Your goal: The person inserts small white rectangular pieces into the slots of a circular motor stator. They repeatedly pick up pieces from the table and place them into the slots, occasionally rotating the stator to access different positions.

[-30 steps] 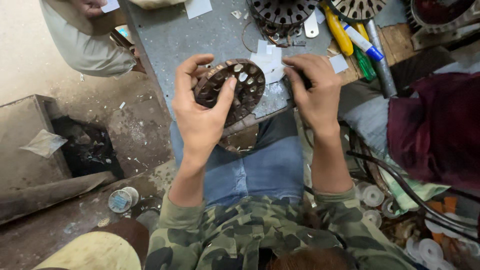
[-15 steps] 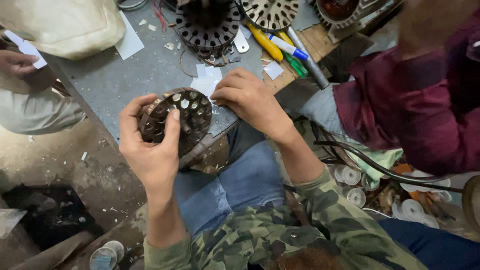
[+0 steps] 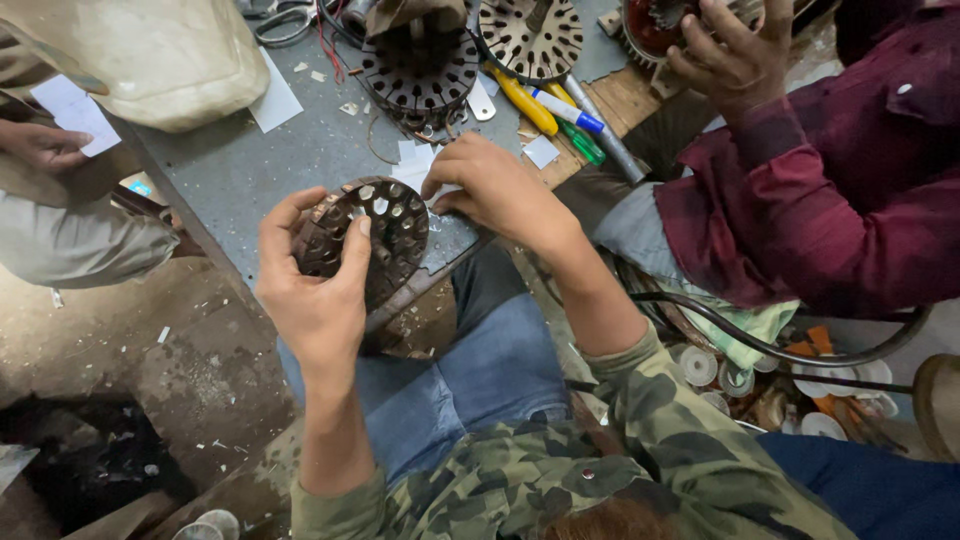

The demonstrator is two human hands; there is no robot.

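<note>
- One slotted metal motor core, round and dark, sits gripped in the left hand at the near edge of the grey counter; thumb and fingers wrap its rim.
- The core's flat, slotted face tilts up toward the camera, its short axis leaning away from the person; being a disc, it has no clear long side.
- The right hand curls at the core's far right edge, fingertips pinched on small white paper slips lying on the counter just beside it.
- Two more round cores lie farther back: one dark core directly behind the slips, one lighter disc to its right.
- Three pen-like tools are bunched near the counter's right edge: a yellow handle, a white-and-blue marker and a green one, all slanting toward the lower right.
- A co-worker's hand in a maroon sleeve grips a red-wound part at top right; another person's hand holds a white slip at far left.
- A pale cloth bag rests on the counter's far left.
</note>
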